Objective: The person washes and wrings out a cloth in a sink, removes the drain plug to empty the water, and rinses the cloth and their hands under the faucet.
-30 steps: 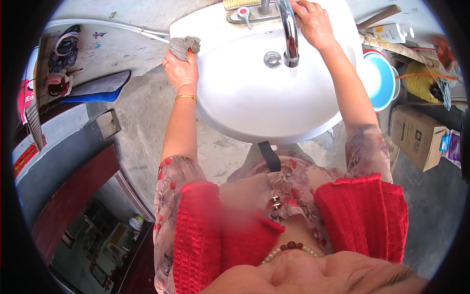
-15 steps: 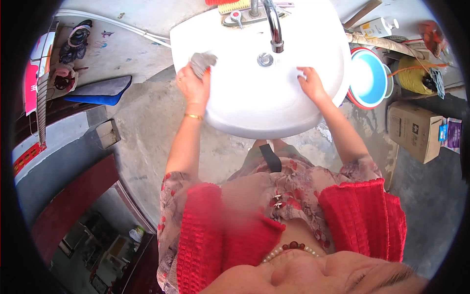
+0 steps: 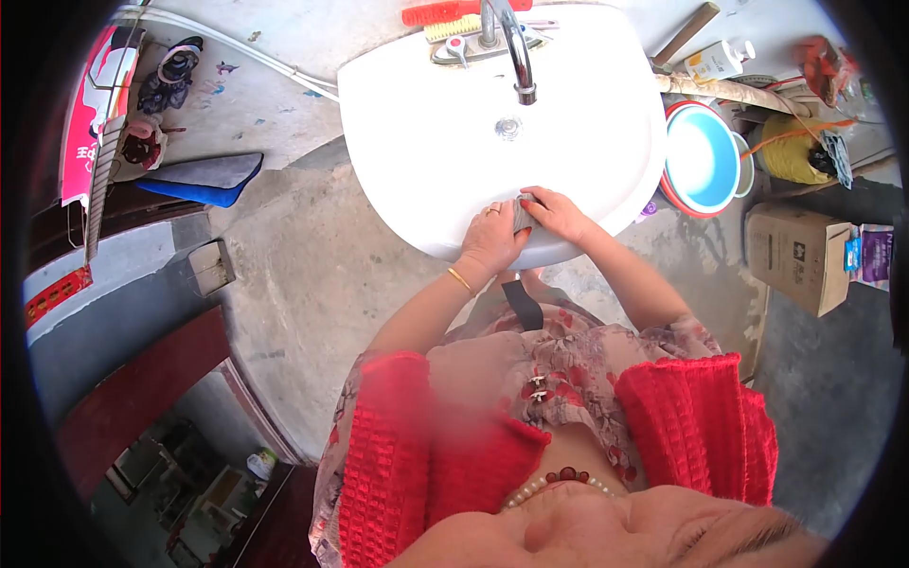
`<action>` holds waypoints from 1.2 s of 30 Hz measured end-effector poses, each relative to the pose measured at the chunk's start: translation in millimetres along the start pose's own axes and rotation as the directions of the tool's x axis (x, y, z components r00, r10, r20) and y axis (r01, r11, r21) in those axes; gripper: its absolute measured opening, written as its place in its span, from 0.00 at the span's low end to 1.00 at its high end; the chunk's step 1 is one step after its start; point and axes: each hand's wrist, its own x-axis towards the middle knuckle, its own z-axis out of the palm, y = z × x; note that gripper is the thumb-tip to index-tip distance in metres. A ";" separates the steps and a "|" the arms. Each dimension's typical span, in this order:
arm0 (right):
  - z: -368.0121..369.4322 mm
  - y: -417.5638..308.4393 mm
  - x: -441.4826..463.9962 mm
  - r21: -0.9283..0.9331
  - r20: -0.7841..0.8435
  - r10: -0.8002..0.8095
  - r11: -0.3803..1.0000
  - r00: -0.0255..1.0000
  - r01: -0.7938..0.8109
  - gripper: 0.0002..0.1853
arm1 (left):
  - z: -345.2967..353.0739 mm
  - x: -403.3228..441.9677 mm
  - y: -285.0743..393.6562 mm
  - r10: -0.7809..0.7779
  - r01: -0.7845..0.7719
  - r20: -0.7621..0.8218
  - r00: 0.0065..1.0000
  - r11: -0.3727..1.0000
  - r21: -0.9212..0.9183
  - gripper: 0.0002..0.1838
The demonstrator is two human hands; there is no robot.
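A white sink (image 3: 417, 123) with a curved chrome faucet (image 3: 521, 57) stands in front of me. At its near rim my left hand (image 3: 494, 237) is closed on a grey cloth (image 3: 522, 210). My right hand (image 3: 557, 214) meets it from the right, its fingers pinching the other side of the same cloth. Most of the cloth is hidden between the two hands. A round drain (image 3: 508, 127) lies in the basin beyond them, under the faucet's mouth.
A yellow-bristled brush (image 3: 453, 28) and a red object (image 3: 440, 11) lie behind the faucet. Right of the sink are a blue basin (image 3: 703, 159), a white bottle (image 3: 715, 62) and a cardboard box (image 3: 798, 256). Pipes (image 3: 227, 43) run along the wall at left.
The left hand has carried the cloth from the sink's left side to the near rim. My right hand has come from the faucet area to the cloth and taken hold of it.
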 end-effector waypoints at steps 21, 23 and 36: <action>-9.8 23.3 11.4 0.500 -0.014 0.109 0.862 0.994 -0.087 0.13 | -0.8 14.6 5.0 -0.154 0.161 0.060 0.986 0.975 -0.149 0.26; -11.1 23.8 10.5 0.493 -0.047 0.113 0.867 0.992 -0.075 0.12 | 2.3 16.5 3.4 -0.155 0.161 0.051 0.987 0.971 -0.179 0.26; -18.0 29.6 11.4 0.623 -0.138 0.136 0.782 0.981 -0.020 0.14 | 16.4 29.0 -16.7 -0.029 0.004 -0.077 0.997 0.955 -0.297 0.25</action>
